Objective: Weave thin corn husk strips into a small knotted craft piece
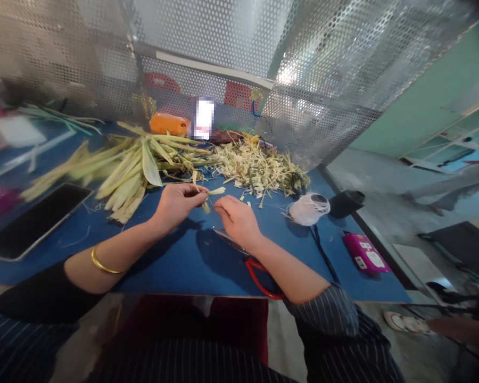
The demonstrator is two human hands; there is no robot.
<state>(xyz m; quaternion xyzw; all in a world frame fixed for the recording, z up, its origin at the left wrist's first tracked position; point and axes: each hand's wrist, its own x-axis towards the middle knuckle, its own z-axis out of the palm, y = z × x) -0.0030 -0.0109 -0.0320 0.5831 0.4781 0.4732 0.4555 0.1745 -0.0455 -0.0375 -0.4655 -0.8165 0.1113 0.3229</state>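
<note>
Husk strip [216, 191]: pale straw-yellow, narrow, dry-looking, slightly creased. One end points right past the left fingertips, another stands up behind them, and a short greenish bit hangs below. Position: raised over the blue table [171, 271], beyond the tip of the scissors [230, 242] and slightly left of it.

Left hand [178, 203]: thumb and forefinger pinch the strip. Right hand [239, 219]: above the scissors blades, fingers curled, thumb and forefinger closed together just beside the strip. A fine thread seems to run between strip and right fingertips; too small to confirm.

Scissors: red handles toward the near table edge, partly covered by the right forearm.

Relative to scissors: long husk leaves [127, 175], yellow-green with pale cut ends, lie fanned out beyond and to the left; a heap of shredded husk [255, 165], cream with darker green bits, lies beyond. A white thread spool [309, 209], loosely wound, is to the right, a black spool [346, 204] just beside it.
</note>
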